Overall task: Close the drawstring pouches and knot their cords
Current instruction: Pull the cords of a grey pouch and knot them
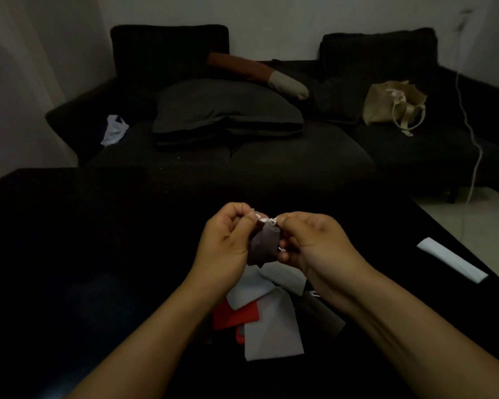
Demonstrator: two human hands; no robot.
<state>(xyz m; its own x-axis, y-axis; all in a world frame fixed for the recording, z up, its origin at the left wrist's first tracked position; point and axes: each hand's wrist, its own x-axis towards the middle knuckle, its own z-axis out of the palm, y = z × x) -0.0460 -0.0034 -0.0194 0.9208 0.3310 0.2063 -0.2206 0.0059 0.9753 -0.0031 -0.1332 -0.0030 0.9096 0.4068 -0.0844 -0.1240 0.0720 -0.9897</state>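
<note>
Nearest the camera, two bare forearms are seen reaching forward over a black desk (69,254). Beneath and between the wrists, a loose pile of flat pouches is laid on the desk: a pale grey pouch (272,332) at the front, a red pouch (234,316) partly covered at its left, a further grey pouch (249,292) above that, and a white pouch (285,279) under the right wrist; the pieces overlap, and their cords cannot be made out. Above the pile, a dark brown pouch (264,246) is held clear of the desk between both hands, its mouth gathered at the top. The left hand (228,240) is closed, its grip pinched on the white cord (264,219) at the pouch's top left. The right hand (311,243) is likewise closed, thumb and forefinger pressed on the same cord at the top right, with the lower fingers touching the pouch's side. Whether a knot is formed cannot be told. At the desk's right edge, well apart, a folded white strip (451,259) is laid. Beyond the desk, a dark sofa (271,156) is set against the wall, bearing a grey cushion (228,110), a brown and cream bolster (260,74), a beige tote bag (392,103) and a white plastic bag (114,129).
</note>
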